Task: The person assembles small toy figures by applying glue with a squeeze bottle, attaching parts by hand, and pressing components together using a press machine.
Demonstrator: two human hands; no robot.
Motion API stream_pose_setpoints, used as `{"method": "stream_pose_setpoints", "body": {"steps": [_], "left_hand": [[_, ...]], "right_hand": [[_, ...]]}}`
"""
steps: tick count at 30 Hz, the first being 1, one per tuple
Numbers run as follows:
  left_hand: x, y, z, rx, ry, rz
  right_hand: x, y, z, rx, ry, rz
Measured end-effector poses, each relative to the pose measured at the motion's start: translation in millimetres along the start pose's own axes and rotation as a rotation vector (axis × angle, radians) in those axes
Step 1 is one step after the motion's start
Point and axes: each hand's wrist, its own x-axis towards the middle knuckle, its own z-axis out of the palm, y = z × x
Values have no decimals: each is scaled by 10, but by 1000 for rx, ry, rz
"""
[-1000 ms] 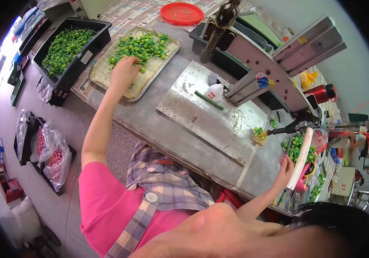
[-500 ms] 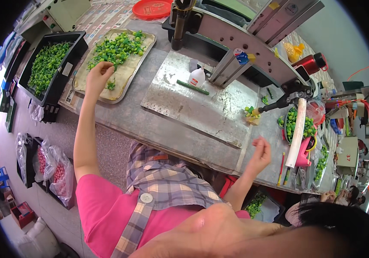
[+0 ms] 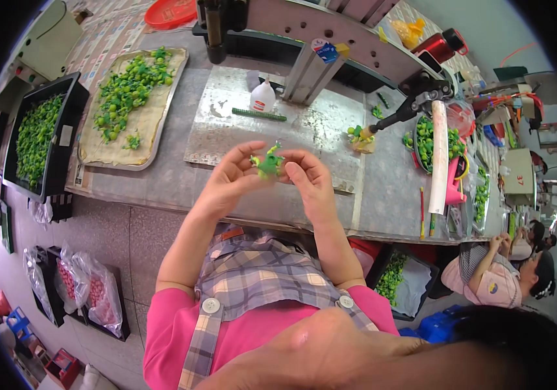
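Above the near edge of the workbench, my left hand (image 3: 230, 182) and my right hand (image 3: 311, 182) come together around a small green plastic figure (image 3: 268, 164) with lighter yellow-green limbs. Fingertips of both hands pinch it from either side. Farther left lies a shallow cloth-lined tray (image 3: 153, 149) with a heap of similar green figures (image 3: 129, 94), one of them (image 3: 133, 140) apart from the rest. Beyond my hands, a metal plate (image 3: 206, 133) carries a white squeeze bottle (image 3: 262, 97) and a green ridged strip (image 3: 259, 115).
A machine frame (image 3: 304, 71) stands at the back. Its jointed arm (image 3: 395, 117) reaches toward a green-and-yellow piece (image 3: 360, 138). A white tube (image 3: 439, 159) angles down at right. A black bin (image 3: 70, 123) sits far left; a person (image 3: 486, 279) is seated at right.
My left hand has moved from the tray to in front of me, and my right hand has come in to meet it. The green figure now shows between them. The view has shifted right.
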Motion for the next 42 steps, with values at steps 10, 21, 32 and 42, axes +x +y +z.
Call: {"method": "stream_pose_setpoints", "body": {"steps": [10,21,32,42], "left_hand": [[-33,-241,-69,86,-47,-51],[-74,-200,-128,58,192,71],[-71,-136,-28,137,136,143],[-5,-206,222,-64,68,-55]], "right_hand": [[62,55,-265,-319,-143,-11],[1268,270,-127,-1010,103,-365],[632,-264,-244,-376,123,-433],[-254,-392,-441,-521,278,-438]]}}
